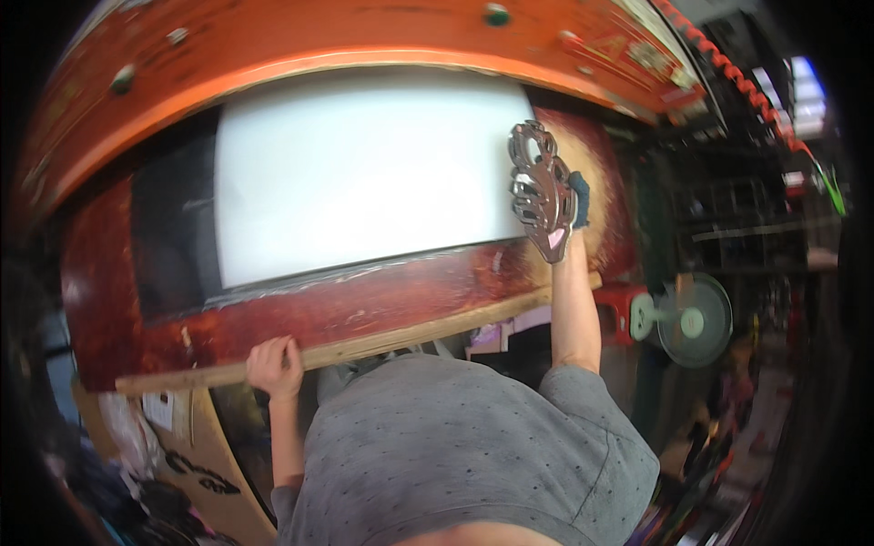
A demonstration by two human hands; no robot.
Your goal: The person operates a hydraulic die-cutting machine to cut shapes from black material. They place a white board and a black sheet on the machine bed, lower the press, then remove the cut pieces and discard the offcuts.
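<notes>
My right hand, partly covered by a dark blue glove (581, 200), holds a glossy dark brown shell (543, 196) with many slots and openings, shaped like a bicycle helmet shell. A small pink patch shows at its near end. It is held over the right edge of a white sheet (364, 173) on the dark red table (346, 314); the fingers behind it are mostly hidden. Bare and curled closed, my left hand (275, 367) rests against the wooden strip (391, 344) along the table's near edge, with no object visible in it.
An orange machine beam (364, 41) with knobs spans the far side above the table. Beyond the table's right end stand a round fan (694, 320) and a red stool (621, 309). A cardboard box (205, 455) sits below at the left. A coiled orange hose (719, 59) hangs far right.
</notes>
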